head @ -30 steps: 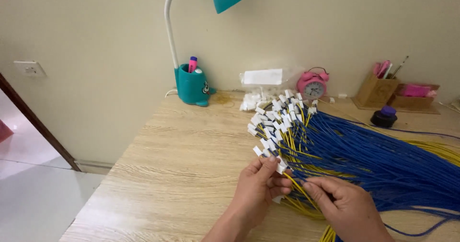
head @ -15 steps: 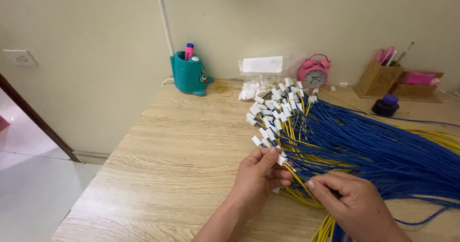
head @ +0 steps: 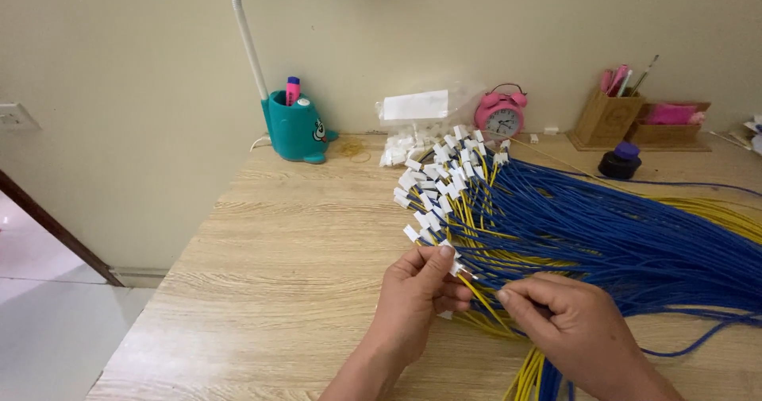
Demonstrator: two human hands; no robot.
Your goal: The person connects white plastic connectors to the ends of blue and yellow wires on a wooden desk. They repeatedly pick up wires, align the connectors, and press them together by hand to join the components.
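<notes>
A small white connector sits at the near edge of the wooden counter, pinched in the closed grip of the left hand. A yellow wire runs from the connector to the right hand, whose thumb and fingers are closed on it. Just beyond the hands lies a large bundle of blue and yellow wires, fanning out to the right, its far-left ends tipped with many white connectors. At the far edge against the wall stand a teal lamp base with pens, a clear bag of white parts, a pink alarm clock, a wooden pen holder and a small dark jar
</notes>
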